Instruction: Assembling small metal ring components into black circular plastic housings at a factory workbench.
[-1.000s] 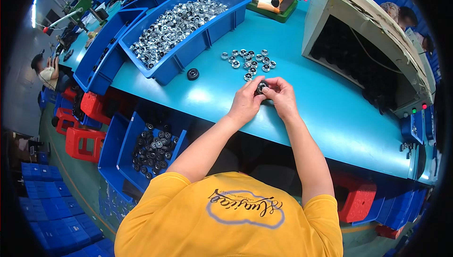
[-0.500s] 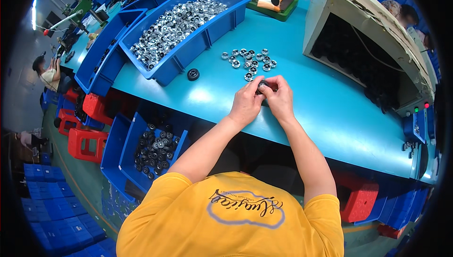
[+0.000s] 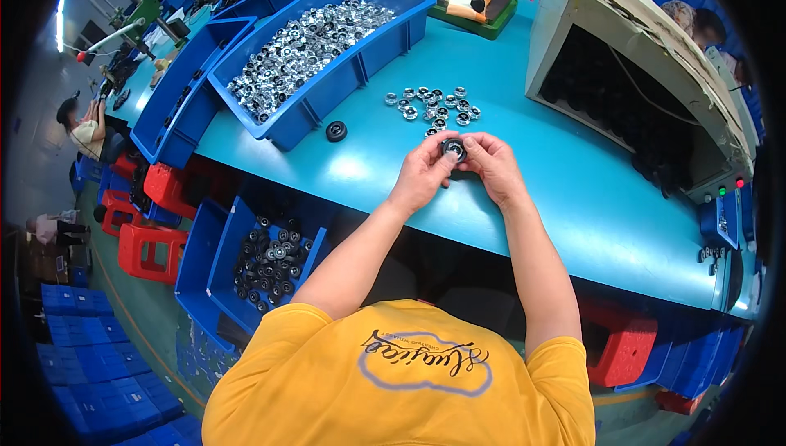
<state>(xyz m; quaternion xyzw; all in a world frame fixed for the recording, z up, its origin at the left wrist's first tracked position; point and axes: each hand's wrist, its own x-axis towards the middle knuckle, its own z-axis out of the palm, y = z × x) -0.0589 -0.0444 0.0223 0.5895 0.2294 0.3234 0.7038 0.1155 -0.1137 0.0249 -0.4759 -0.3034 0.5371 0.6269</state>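
Between my two hands, over the near part of the teal table, is a small black wheel (image 3: 453, 149) with a shiny hub facing up. My left hand (image 3: 423, 174) grips its left side, with the thumb across the front. On the other side my right hand (image 3: 491, 166) pinches its edge between thumb and fingers. Just beyond my fingers lies a loose cluster of clear, shiny wheel hubs (image 3: 431, 100). Another black wheel (image 3: 336, 131) rests alone to the left, near a blue bin.
A long blue bin (image 3: 364, 61) full of shiny hubs stands at the back left. To the right is a pale box-shaped machine (image 3: 544, 53) with dark parts inside its opening. Below the table edge, a blue crate (image 3: 214, 270) holds several black wheels. Red stools (image 3: 151, 251) stand at left.
The wheel in my hands has turned so its hub face now shows upward. My right hand has shifted slightly right, and my fingers cover less of the wheel.
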